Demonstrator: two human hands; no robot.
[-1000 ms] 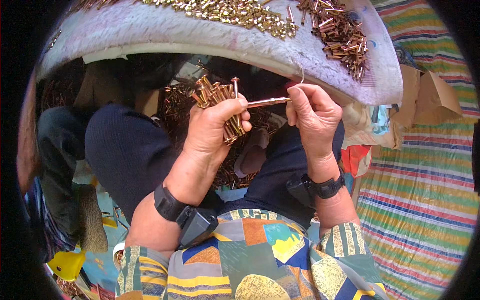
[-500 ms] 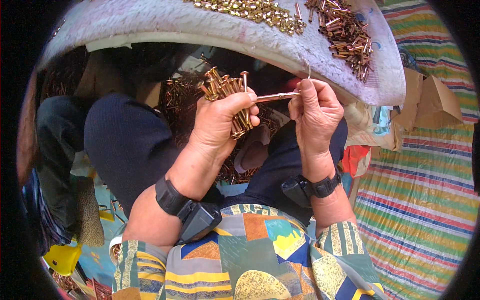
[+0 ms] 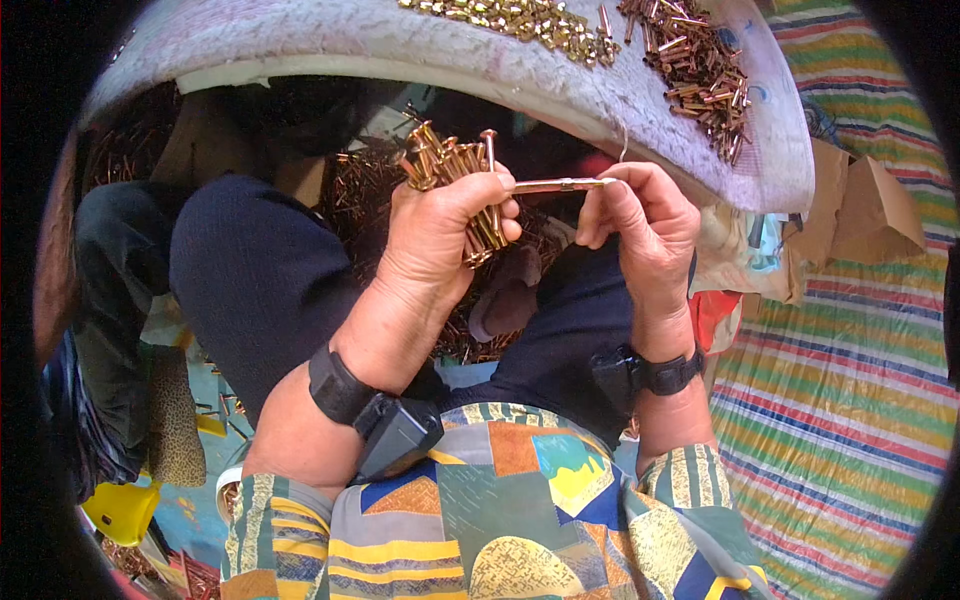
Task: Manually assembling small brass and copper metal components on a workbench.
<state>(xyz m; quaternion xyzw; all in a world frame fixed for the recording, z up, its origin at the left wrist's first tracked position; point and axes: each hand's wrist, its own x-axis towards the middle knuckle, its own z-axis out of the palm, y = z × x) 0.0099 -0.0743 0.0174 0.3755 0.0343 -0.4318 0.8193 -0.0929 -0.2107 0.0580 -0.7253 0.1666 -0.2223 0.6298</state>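
Note:
My left hand (image 3: 430, 225) is closed round a bundle of brass-coloured bolts (image 3: 450, 165), their flat round heads sticking up above the fingers. Between its thumb and forefinger it also pinches a single long bolt (image 3: 550, 185), which points level to the right. At the far end of that bolt is my right hand (image 3: 650, 220), thumb and forefinger together on its tip, the other fingers curled. A narrower, slightly different section shows near the tip; whether a small part sits under the right fingertips is hidden.
Ahead is a cloth-covered curved table (image 3: 330, 45) bearing a heap of small gold-coloured nuts (image 3: 520, 25) and a pile of copper-coloured sleeves (image 3: 700, 80). Many bolts (image 3: 355, 190) lie below, between my knees. At right are a cardboard box (image 3: 875, 210) and striped sheeting (image 3: 840, 390).
My right hand has shifted slightly right and its thumb has rolled lower along the bolt's tip, showing more of the bolt. My left hand stays almost still with the bundle.

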